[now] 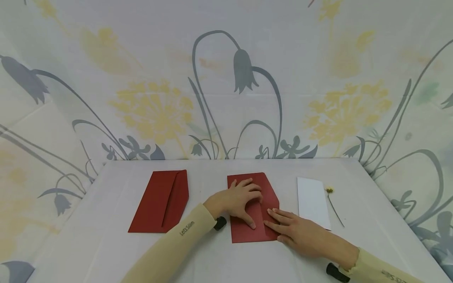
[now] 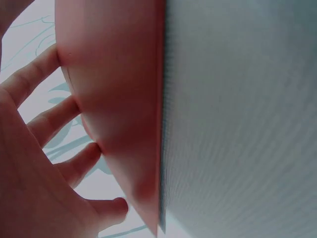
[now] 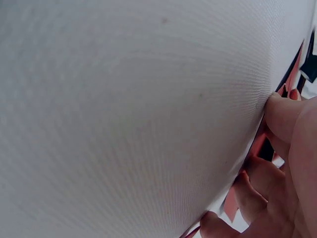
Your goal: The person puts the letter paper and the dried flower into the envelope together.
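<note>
1. The left hand [image 1: 240,200] and right hand [image 1: 301,234] cover the middle and lower right of the red envelope [image 1: 247,232] — its flap edge beneath them cannot be made out.
2. In the left wrist view the envelope [image 2: 119,99] is a blurred pink sheet, cut off at the top edge.
3. The right wrist view is almost filled by the white desk [image 3: 129,114]; only red slivers show between the fingers [image 3: 282,116].
4. The small flower [image 1: 330,190] beside the white card [image 1: 313,202] is too small to identify.
5. Both sleeves run out of the bottom edge.
</note>
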The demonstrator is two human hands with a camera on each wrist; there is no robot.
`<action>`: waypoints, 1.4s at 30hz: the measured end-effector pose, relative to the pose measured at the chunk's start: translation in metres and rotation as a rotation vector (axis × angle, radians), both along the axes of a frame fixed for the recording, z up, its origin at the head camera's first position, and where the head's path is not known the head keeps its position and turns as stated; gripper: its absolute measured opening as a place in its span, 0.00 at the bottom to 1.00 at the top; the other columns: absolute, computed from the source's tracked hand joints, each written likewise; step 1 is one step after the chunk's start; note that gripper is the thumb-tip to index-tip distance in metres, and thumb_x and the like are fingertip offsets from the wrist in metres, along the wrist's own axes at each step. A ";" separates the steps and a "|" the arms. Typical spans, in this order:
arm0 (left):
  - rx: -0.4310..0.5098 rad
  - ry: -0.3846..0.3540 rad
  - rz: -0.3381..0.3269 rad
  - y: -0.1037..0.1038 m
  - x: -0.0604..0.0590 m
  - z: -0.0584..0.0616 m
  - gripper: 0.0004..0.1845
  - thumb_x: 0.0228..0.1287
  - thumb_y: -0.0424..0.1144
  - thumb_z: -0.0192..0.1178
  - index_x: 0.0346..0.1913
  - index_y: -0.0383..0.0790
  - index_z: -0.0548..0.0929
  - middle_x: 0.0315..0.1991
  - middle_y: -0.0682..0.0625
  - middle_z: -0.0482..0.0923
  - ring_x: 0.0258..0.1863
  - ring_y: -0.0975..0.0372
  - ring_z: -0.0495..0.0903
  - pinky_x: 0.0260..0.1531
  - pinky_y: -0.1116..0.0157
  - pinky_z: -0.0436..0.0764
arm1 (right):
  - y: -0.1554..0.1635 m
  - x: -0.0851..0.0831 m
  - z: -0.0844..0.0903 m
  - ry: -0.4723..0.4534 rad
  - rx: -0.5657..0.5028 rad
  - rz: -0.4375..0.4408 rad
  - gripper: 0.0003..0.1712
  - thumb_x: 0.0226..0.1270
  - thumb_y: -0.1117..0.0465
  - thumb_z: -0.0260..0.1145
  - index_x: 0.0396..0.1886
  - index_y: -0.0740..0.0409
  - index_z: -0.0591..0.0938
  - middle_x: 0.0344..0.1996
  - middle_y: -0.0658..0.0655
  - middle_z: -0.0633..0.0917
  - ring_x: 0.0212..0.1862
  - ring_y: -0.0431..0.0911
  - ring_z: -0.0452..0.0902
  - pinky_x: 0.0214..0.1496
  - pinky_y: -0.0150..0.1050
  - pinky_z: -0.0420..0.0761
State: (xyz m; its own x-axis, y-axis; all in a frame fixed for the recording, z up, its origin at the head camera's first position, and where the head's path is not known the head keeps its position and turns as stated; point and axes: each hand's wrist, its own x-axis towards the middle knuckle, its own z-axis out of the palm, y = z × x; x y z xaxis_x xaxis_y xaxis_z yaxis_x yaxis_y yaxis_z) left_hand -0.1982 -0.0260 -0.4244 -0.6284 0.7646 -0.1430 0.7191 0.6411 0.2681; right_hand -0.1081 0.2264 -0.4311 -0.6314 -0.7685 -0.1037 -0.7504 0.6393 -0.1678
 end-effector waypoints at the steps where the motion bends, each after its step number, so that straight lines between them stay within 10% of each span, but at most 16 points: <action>1: -0.002 0.008 -0.001 0.000 0.000 0.000 0.35 0.46 0.68 0.72 0.56 0.58 0.76 0.71 0.57 0.61 0.77 0.52 0.46 0.67 0.37 0.56 | 0.000 0.000 0.000 0.003 -0.003 0.004 0.28 0.77 0.50 0.57 0.73 0.46 0.70 0.75 0.57 0.64 0.74 0.57 0.58 0.62 0.50 0.76; 9: -0.026 0.068 0.008 0.002 -0.002 0.001 0.38 0.46 0.70 0.70 0.60 0.58 0.78 0.68 0.57 0.64 0.74 0.54 0.51 0.67 0.43 0.63 | 0.000 -0.001 -0.002 -0.012 -0.013 -0.020 0.28 0.76 0.51 0.59 0.73 0.44 0.70 0.75 0.56 0.64 0.74 0.56 0.59 0.61 0.49 0.76; 19: -0.026 -0.008 0.095 0.000 -0.004 -0.005 0.46 0.40 0.73 0.72 0.63 0.59 0.69 0.79 0.56 0.45 0.77 0.42 0.41 0.66 0.36 0.57 | -0.001 -0.003 -0.002 -0.032 -0.032 -0.029 0.28 0.76 0.51 0.59 0.72 0.45 0.71 0.75 0.56 0.64 0.74 0.56 0.58 0.61 0.50 0.76; 42: 0.011 -0.081 0.105 0.000 -0.006 -0.006 0.43 0.39 0.70 0.74 0.57 0.58 0.67 0.79 0.55 0.46 0.77 0.43 0.40 0.65 0.34 0.57 | 0.009 -0.001 -0.005 0.018 -0.188 -0.066 0.21 0.75 0.52 0.61 0.65 0.48 0.79 0.68 0.55 0.73 0.68 0.52 0.69 0.60 0.50 0.77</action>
State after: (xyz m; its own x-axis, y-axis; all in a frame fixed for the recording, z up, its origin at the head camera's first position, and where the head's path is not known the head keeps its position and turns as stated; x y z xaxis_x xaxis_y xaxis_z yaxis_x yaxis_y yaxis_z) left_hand -0.2044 -0.0260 -0.4304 -0.6920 0.6968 -0.1888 0.6237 0.7087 0.3297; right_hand -0.1089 0.2349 -0.4356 -0.6814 -0.7302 0.0493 -0.7120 0.6459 -0.2754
